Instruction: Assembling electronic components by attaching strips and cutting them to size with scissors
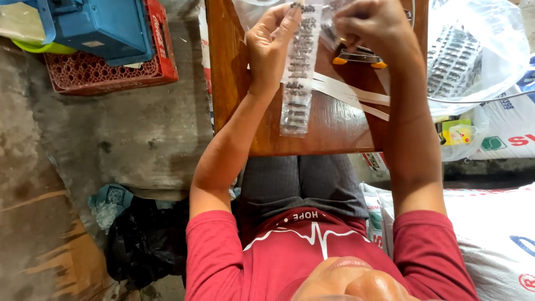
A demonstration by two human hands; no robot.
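Observation:
My left hand [271, 47] pinches the top of a long clear plastic strip of small dark packets [298, 78] that hangs down over the brown wooden table [334, 128]. My right hand [370, 25] grips the same strip's upper end from the right, fingers curled. A small tool with orange tips [359, 57] lies on the table just under my right hand. White paper strips [356, 97] lie across the tabletop beside the hanging strip.
A clear plastic bag with more packet strips [465, 56] sits at the table's right. White sacks [501, 223] are stacked on the right. A red crate [106, 72] holding a blue box [100, 25] stands on the concrete floor at left. A black bag [142, 239] lies near my left side.

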